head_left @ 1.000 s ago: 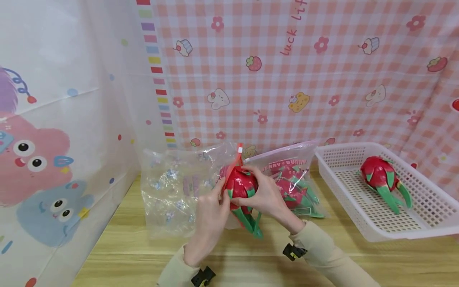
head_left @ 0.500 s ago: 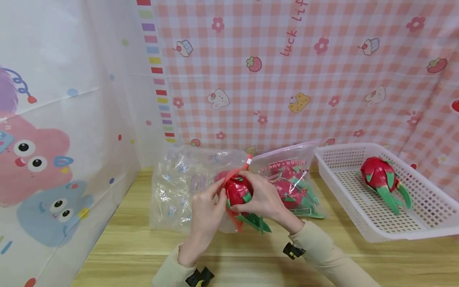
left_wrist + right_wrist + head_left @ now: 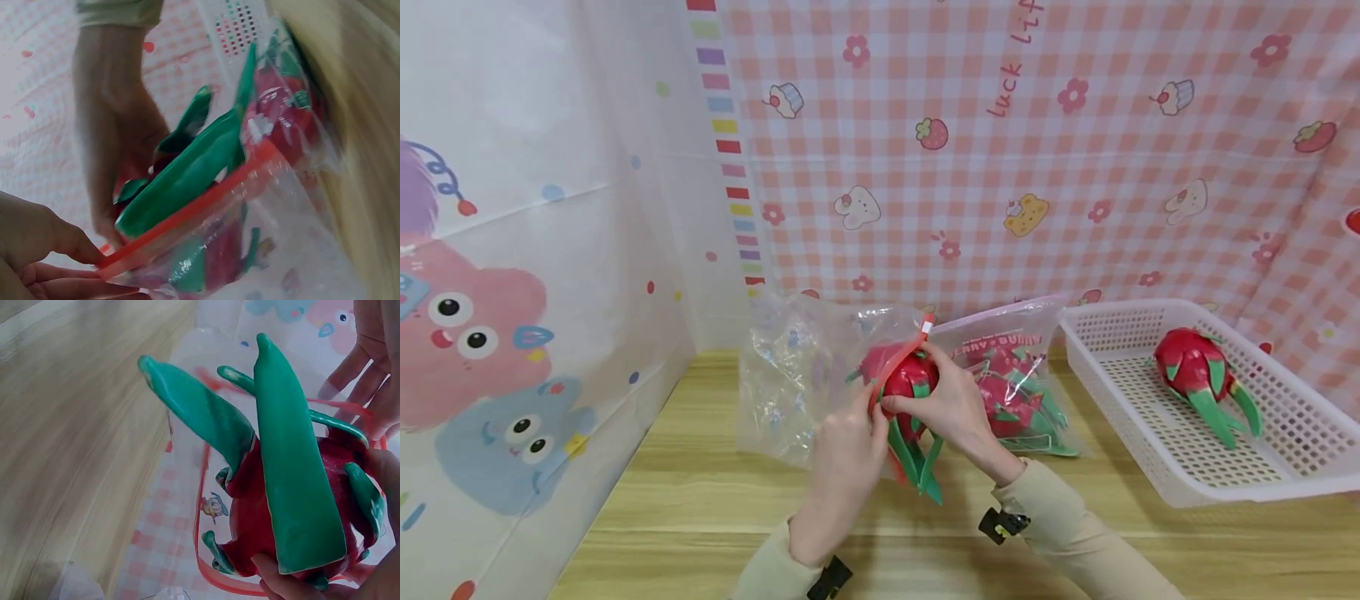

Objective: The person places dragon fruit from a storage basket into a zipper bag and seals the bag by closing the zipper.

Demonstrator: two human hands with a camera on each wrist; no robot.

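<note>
A clear zip bag [image 3: 786, 375] with a red zip edge [image 3: 898, 358] lies on its side, its mouth facing right. One red and green dragon fruit [image 3: 874, 363] shows through its plastic. My left hand [image 3: 847, 446] pinches the red edge near its lower middle. In my right hand [image 3: 957, 407] I hold another dragon fruit [image 3: 919, 379] by its round body, right at the mouth. Its long green leaves [image 3: 297, 469] point down toward me. In the right wrist view the red rim loops behind this fruit, and my right fingers curl under it.
Behind my right hand stands a second clear bag [image 3: 1037, 325] with a pink top, holding dragon fruits [image 3: 1003, 392]. A white perforated basket [image 3: 1138, 446] stands at the right with one dragon fruit [image 3: 1191, 362] in it. Everything rests on a wooden table [image 3: 670, 500].
The bag has shifted right and bunched up toward the held dragon fruit. The fruit's leaves swung right, then back down. Both hands keep hold, and the fruit in the bag shows more.
</note>
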